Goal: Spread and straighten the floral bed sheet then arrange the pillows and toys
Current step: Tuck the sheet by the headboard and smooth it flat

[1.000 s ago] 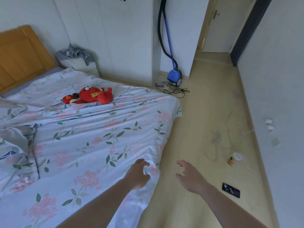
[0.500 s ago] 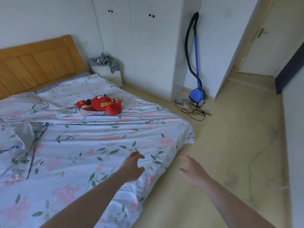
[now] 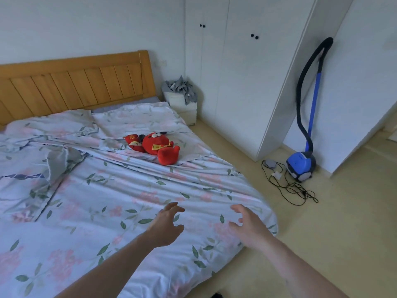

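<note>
The floral bed sheet [image 3: 133, 190] is seen spread over the bed, filling the left and centre of the frame, with long creases running across its middle and its near corner draped over the mattress edge at centre right. Both hands are held above this corner, in the lower centre of the frame: the left hand [image 3: 166, 225] with fingers spread and loosely bent, nothing gripped, and the right hand [image 3: 249, 225] likewise open with fingers apart, nothing held. Whether either hand touches the cloth cannot be told. A red plush toy [image 3: 160, 147] is laid on the sheet above centre, close to the bed's far side edge. Toward the upper left, two pillows in the same floral cloth [image 3: 83, 123] are seen lying flat before the wooden headboard [image 3: 75, 84]. A rumpled, turned-back fold [image 3: 58, 162] is visible at the left. Beside the bed, at upper centre, a white nightstand [image 3: 182, 106] is topped with a grey garment [image 3: 180, 88]. At the right, a blue vacuum cleaner [image 3: 300, 163] is stood against the white wardrobe [image 3: 236, 82], its black cord [image 3: 294, 190] tangled on the floor [image 3: 322, 233].
</note>
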A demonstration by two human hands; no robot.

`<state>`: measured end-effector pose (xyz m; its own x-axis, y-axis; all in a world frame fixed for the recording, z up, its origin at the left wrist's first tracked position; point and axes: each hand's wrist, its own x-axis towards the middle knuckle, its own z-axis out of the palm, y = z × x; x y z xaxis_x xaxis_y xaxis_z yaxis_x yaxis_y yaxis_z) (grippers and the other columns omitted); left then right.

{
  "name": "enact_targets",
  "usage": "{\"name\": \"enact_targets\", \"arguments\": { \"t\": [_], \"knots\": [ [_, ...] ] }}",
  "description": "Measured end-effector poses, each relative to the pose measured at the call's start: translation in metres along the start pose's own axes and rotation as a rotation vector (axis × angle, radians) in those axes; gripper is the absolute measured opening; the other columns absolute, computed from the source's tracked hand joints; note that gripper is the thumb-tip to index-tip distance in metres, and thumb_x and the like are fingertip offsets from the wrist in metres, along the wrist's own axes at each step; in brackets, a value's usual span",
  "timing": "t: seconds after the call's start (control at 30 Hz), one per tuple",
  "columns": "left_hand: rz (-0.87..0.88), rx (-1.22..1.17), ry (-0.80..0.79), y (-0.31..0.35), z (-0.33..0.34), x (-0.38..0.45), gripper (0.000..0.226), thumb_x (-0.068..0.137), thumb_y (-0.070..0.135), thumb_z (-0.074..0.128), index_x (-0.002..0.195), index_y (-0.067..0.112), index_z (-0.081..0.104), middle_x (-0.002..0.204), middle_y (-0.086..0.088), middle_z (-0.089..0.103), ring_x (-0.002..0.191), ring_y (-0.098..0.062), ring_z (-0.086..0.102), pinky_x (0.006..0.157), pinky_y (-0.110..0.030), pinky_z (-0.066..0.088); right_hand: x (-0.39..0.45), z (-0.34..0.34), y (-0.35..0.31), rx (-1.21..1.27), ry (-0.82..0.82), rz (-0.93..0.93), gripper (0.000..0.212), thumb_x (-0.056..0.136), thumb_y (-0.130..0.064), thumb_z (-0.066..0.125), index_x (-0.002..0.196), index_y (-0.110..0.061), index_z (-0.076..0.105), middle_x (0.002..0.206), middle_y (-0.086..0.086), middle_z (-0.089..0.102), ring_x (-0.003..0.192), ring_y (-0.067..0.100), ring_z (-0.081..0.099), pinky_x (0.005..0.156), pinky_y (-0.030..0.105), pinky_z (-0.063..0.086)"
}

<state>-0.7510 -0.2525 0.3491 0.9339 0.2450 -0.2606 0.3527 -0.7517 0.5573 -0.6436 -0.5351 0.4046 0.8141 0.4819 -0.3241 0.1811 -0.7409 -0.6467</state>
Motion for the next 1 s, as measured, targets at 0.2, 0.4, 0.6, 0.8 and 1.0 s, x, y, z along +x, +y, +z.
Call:
{"name": "enact_targets", "arguments": {
  "t": [0.2,0.4,0.6,0.8,1.0],
  "knots": [
    [-0.021,-0.029,-0.006,0.069,0.010,0.136,0.055,0.090,0.033,0.064,0.142,0.032,0.050,0.164,0.006,0.026,0.140,-0.021,0.042,0.112,-0.038,0.041,0.106,-0.087,0.039,-0.010,-0.029,-0.016,0.047,0.101,-0.038,0.055,0.145,-0.040,0.039,0.147,-0.019,0.039,0.123,0.005,0.049,0.095,0.026,0.045],
    [0.039,-0.054,0.019,0.155,0.006,0.232,0.055,0.088,0.033,0.066,0.141,0.031,0.051,0.163,0.007,0.027,0.142,-0.019,0.040,0.114,-0.034,0.037,0.186,-0.161,0.072,-0.020,-0.023,-0.002,0.050,0.100,-0.038,0.056,0.147,-0.038,0.038,0.150,-0.017,0.040,0.125,0.007,0.049,0.095,0.027,0.043],
    [-0.019,-0.062,0.087,0.235,0.020,0.339,0.055,0.088,0.032,0.065,0.141,0.030,0.052,0.163,0.004,0.028,0.142,-0.020,0.040,0.115,-0.034,0.036,0.293,-0.249,0.122,-0.050,-0.070,-0.067,0.055,0.096,-0.041,0.059,0.147,-0.038,0.039,0.148,-0.016,0.043,0.122,0.008,0.050,0.098,0.030,0.044],
    [-0.172,-0.067,0.139,0.305,0.052,0.417,0.055,0.090,0.031,0.065,0.143,0.030,0.051,0.163,0.006,0.028,0.139,-0.019,0.043,0.113,-0.034,0.038,0.370,-0.337,0.189,-0.060,-0.146,-0.145,0.055,0.094,-0.046,0.058,0.145,-0.042,0.039,0.146,-0.021,0.041,0.123,0.006,0.050,0.095,0.031,0.046],
    [-0.316,-0.113,0.232,0.364,0.075,0.470,0.053,0.090,0.031,0.066,0.142,0.029,0.053,0.162,0.007,0.030,0.128,-0.014,0.053,0.109,-0.032,0.041,0.451,-0.430,0.247,-0.125,-0.227,-0.220,0.054,0.097,-0.042,0.058,0.146,-0.043,0.037,0.151,-0.022,0.038,0.123,0.005,0.050,0.095,0.031,0.052]
  ]
}}
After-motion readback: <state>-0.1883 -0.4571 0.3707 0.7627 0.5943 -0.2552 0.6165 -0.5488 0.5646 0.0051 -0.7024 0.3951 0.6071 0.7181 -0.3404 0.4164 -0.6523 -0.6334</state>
